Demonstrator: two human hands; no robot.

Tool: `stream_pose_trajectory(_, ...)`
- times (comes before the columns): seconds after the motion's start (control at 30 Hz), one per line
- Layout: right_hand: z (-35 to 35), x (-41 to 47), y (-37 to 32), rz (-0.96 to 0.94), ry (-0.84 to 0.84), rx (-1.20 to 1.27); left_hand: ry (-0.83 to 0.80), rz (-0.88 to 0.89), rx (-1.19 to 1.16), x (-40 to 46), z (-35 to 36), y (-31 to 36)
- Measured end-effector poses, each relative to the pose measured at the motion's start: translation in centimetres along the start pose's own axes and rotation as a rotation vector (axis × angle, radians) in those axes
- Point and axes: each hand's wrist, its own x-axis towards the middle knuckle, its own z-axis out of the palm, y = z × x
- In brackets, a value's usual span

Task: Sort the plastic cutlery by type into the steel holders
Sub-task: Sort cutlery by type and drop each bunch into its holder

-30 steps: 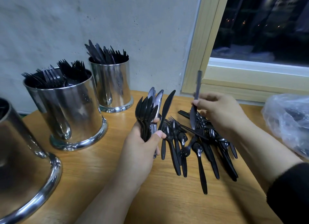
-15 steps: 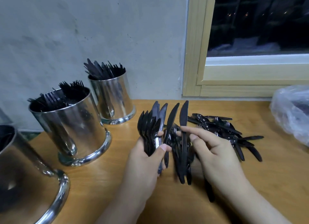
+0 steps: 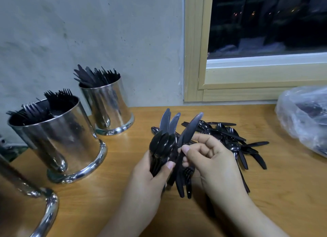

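My left hand (image 3: 150, 176) grips bundle of spoons and knives (image 3: 163, 142), upright. My right hand (image 3: 208, 158) pinches one knife (image 3: 189, 130) beside bundle. Loose cutlery pile (image 3: 235, 141) mid-table; holders (image 3: 58, 139) near left edge.

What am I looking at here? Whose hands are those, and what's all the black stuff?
This picture comes from a camera worn on a person's head, looking down at their own two hands. There is no machine. They are sorting black plastic cutlery at a wooden table. The left hand grips a bunch of spoons and knives, standing upright. The right hand pinches one knife right beside that bunch. Behind the hands lies a loose pile of cutlery not yet sorted. On the left stand shiny steel holders: one with forks, one farther back also full of cutlery, and the edge of a third. A plastic bag sits at the right, under a dark window.
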Motion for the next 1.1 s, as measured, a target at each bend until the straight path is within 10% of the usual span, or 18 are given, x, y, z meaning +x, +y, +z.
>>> stream_pose_trajectory(0.53,-0.1,0.3,1.1,0.143,-0.067,0.188,-0.075,0.015,0.04,0.8,0.0,-1.6)
stream_pose_trajectory(1.1,-1.3,-0.4,-0.9,0.061,-0.343,0.035,-0.581,-0.025,-0.227,0.5,-1.1,-1.4)
